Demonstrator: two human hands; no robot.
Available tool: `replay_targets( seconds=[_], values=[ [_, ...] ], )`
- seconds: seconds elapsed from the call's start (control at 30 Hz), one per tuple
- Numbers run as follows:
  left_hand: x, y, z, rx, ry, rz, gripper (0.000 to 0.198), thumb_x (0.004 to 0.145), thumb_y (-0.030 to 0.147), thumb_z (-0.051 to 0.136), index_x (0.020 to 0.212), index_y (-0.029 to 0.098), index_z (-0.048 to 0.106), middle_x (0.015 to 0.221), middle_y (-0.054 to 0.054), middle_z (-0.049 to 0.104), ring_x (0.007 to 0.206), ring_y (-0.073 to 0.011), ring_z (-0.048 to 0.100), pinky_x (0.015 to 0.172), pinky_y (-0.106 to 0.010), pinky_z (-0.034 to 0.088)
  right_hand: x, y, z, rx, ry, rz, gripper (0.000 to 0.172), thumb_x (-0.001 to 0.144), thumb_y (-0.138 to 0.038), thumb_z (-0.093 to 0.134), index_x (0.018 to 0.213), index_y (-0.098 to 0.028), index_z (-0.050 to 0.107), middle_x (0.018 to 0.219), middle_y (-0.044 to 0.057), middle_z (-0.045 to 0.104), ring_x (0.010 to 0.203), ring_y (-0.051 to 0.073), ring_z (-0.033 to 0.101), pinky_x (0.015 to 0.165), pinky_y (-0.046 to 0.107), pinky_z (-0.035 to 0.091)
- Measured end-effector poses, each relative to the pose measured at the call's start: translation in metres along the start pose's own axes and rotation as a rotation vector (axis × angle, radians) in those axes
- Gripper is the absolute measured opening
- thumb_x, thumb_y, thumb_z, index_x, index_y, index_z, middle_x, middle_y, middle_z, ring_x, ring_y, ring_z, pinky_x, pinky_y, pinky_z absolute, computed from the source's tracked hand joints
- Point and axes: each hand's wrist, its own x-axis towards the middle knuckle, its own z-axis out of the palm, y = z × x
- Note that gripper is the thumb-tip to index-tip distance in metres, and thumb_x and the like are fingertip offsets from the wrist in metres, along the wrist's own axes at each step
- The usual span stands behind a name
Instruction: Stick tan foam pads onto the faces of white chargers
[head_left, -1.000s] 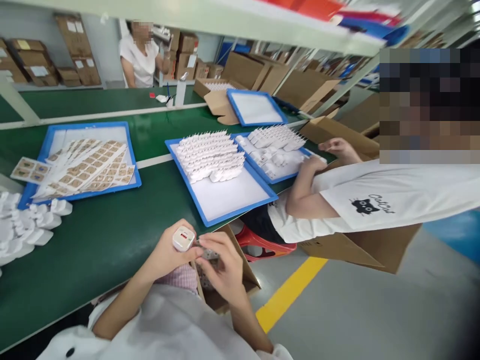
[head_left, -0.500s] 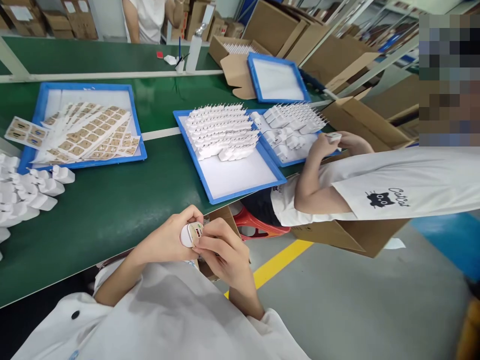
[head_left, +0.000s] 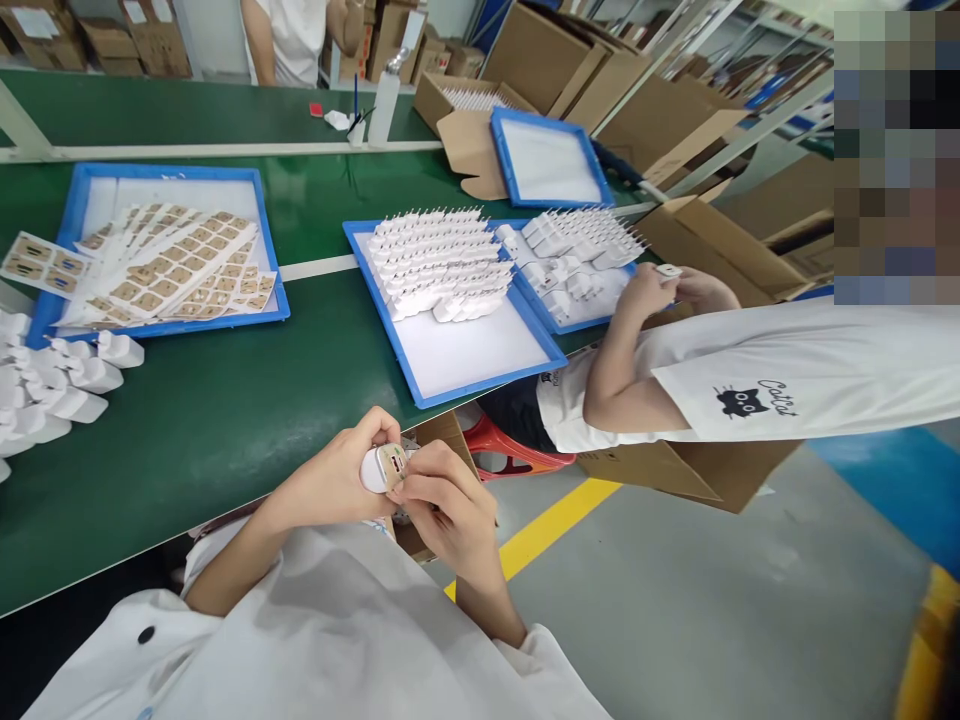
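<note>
Just past the table's front edge, my left hand (head_left: 341, 475) grips a small white USB charger (head_left: 373, 470), its port end turned up. A beige sticker (head_left: 394, 462) with cut-outs lies over that end. My right hand (head_left: 452, 505) is closed in a pinch at the sticker's right edge, its fingertips touching the charger; whether they hold the sticker or press on it is hidden. Beyond my hands, a blue-rimmed tray (head_left: 495, 390) carries rows of white chargers (head_left: 435, 262), prongs up. To the left, sheets of beige stickers (head_left: 180, 265) lie in another blue-rimmed tray (head_left: 274, 185).
More white chargers (head_left: 60, 385) stand at the table's left. On the right, a co-worker's hands (head_left: 652, 290) hold a white piece beside a third tray (head_left: 574, 327). A red stool (head_left: 517, 450) and open cardboard boxes (head_left: 675, 470) are below the table edge.
My right fingertips have shifted very slightly at the sticker's edge. My left hand keeps its grip on the charger. The whole view has drifted a little.
</note>
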Motion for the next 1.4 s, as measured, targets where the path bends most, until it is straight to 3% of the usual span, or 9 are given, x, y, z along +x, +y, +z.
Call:
replay_targets(
  seconds=[0.27,0.43,0.63,0.97,1.13,1.3,1.4],
  values=[
    [0.001,-0.004,0.003,-0.033,0.02,0.019,0.048,0.07,0.021,0.078,0.094,0.025,0.037,0.091,0.005,0.057,0.071,-0.0104,0.051,0.06,-0.022,0.04,0.002,-0.005,0.001,-0.086,0.06,0.061,0.017,0.091,-0.017,0.069,0.105,-0.026,0.065,0.092,0.004,0.065,0.077,0.017,0.063,0.061,0.032,0.054],
    [0.002,-0.01,0.004,-0.009,0.097,0.113,0.043,0.077,0.024,0.078,0.095,0.024,0.038,0.094,0.004,0.056,0.068,-0.0092,0.05,0.06,-0.022,0.038,0.004,-0.009,0.003,-0.06,0.091,0.081,0.019,0.091,-0.007,0.062,0.099,-0.025,0.066,0.089,0.003,0.064,0.079,0.016,0.063,0.063,0.031,0.053],
    [0.005,-0.017,0.007,-0.036,0.2,0.213,0.048,0.077,0.033,0.085,0.094,0.024,0.041,0.097,0.002,0.061,0.074,-0.011,0.056,0.063,-0.023,0.039,0.004,-0.009,0.004,0.002,0.1,0.168,0.014,0.093,-0.009,0.062,0.093,-0.023,0.064,0.087,0.002,0.064,0.076,0.015,0.062,0.061,0.028,0.05],
    [0.011,-0.025,0.009,-0.086,0.202,0.298,0.051,0.077,0.045,0.085,0.098,0.025,0.044,0.101,0.0,0.064,0.075,-0.0109,0.059,0.064,-0.023,0.041,0.012,-0.015,-0.003,0.048,0.025,0.314,0.015,0.097,-0.013,0.058,0.086,-0.022,0.06,0.082,0.0,0.06,0.07,0.013,0.058,0.06,0.027,0.047],
    [0.008,-0.023,0.01,-0.164,0.159,0.31,0.05,0.078,0.043,0.085,0.099,0.025,0.042,0.099,0.001,0.061,0.074,-0.0098,0.056,0.063,-0.022,0.04,0.009,-0.012,-0.004,0.064,0.01,0.224,0.007,0.095,-0.016,0.065,0.095,-0.023,0.063,0.086,0.0,0.06,0.073,0.013,0.058,0.06,0.028,0.047],
    [0.002,-0.015,0.014,-0.16,0.171,0.327,0.044,0.081,0.02,0.079,0.1,0.026,0.039,0.099,0.003,0.059,0.077,-0.009,0.055,0.063,-0.021,0.039,0.007,-0.008,0.003,0.025,0.119,0.062,0.019,0.092,-0.01,0.066,0.103,-0.025,0.064,0.082,0.001,0.06,0.073,0.016,0.057,0.06,0.032,0.047],
    [-0.001,-0.011,0.016,-0.137,0.198,0.304,0.045,0.081,0.016,0.077,0.099,0.027,0.038,0.099,0.004,0.058,0.077,-0.0087,0.055,0.063,-0.021,0.038,0.007,-0.006,0.006,0.024,0.135,-0.003,0.025,0.09,-0.003,0.064,0.103,-0.025,0.065,0.081,0.001,0.06,0.074,0.016,0.057,0.06,0.032,0.047]
  ],
)
